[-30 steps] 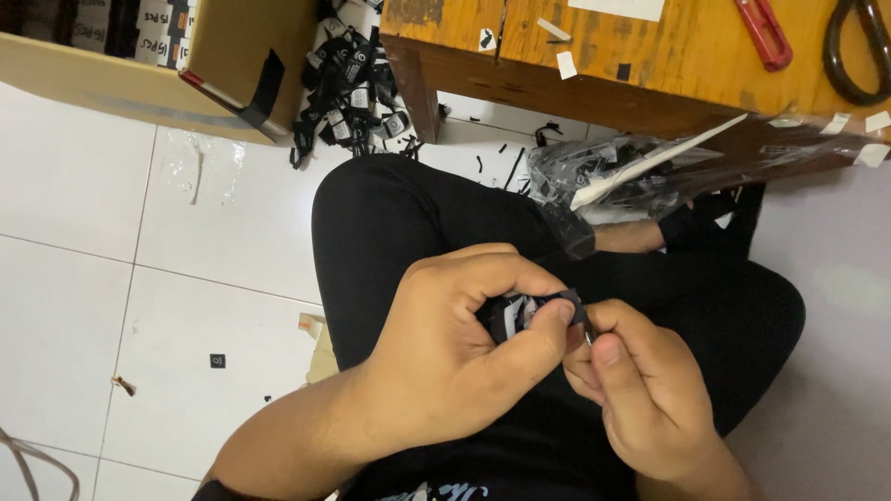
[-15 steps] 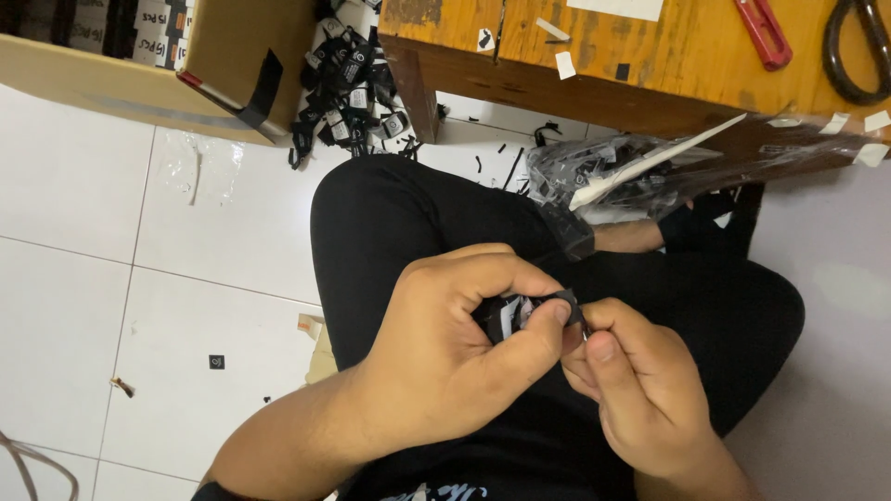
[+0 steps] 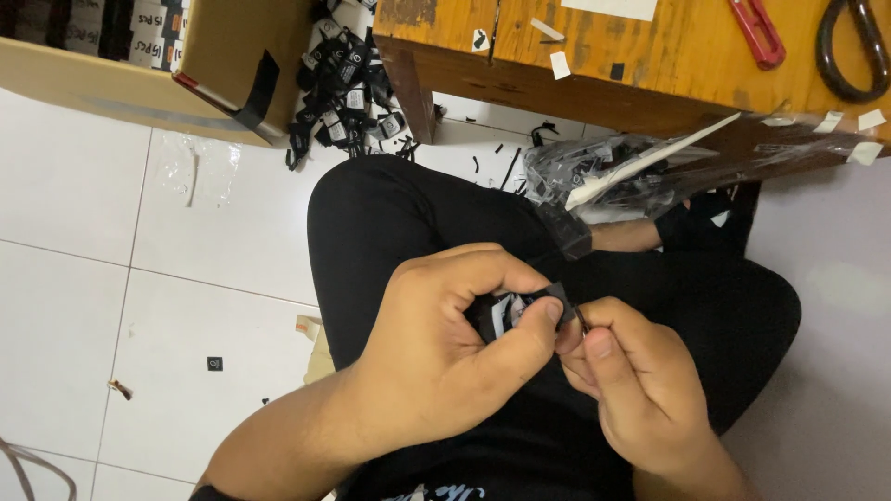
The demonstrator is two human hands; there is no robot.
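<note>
My left hand (image 3: 445, 357) is curled around a small black part with a white label (image 3: 520, 306), held over my lap. My right hand (image 3: 640, 390) pinches the right end of the same part, thumb and forefinger touching it where a thin black cord or tie shows. Most of the part is hidden by my fingers. Both hands sit above my black trousers (image 3: 408, 213).
A wooden table (image 3: 668, 56) with red-handled cutters (image 3: 756, 32), black scissors (image 3: 849, 51) and paper scraps stands ahead. A clear plastic bag of black parts (image 3: 603, 176) hangs below it. A cardboard box (image 3: 139, 65) and a pile of black labelled parts (image 3: 348, 88) lie on the white tiled floor.
Both hands stay in place on the small black part; only slight finger shifts show.
</note>
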